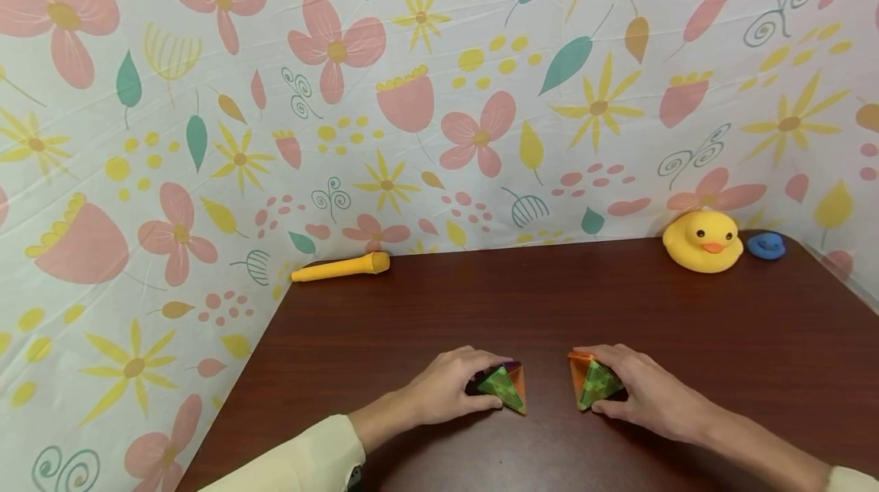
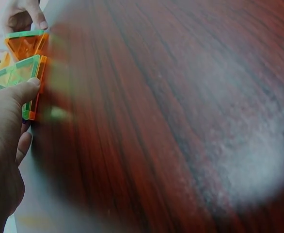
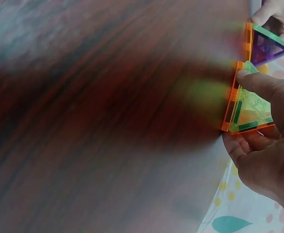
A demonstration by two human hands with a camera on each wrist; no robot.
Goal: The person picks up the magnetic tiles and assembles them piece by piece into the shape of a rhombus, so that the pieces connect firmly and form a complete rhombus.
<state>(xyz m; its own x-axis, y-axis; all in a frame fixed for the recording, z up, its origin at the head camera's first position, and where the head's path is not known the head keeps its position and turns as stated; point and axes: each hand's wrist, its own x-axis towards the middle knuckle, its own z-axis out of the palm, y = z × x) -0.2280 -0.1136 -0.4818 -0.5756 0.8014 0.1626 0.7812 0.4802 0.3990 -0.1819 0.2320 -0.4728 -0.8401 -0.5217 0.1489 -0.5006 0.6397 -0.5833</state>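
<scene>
My left hand grips a small pyramid of see-through magnetic tiles, with green, orange and purple faces. Opposite it, my right hand holds a second magnetic-tile pyramid in green and orange. Both pyramids are close over the table, their orange sides facing each other across a short gap. In the left wrist view, the left thumb lies along the green tile near its orange edge. The right wrist view has the right thumb on the pyramid's upper corner, with fingers curled beneath.
A dark wooden table spreads beneath both hands. At its far left edge lies a yellow toy microphone. A yellow rubber duck and a small blue duck sit at the far right. Behind hangs a flower-patterned cloth.
</scene>
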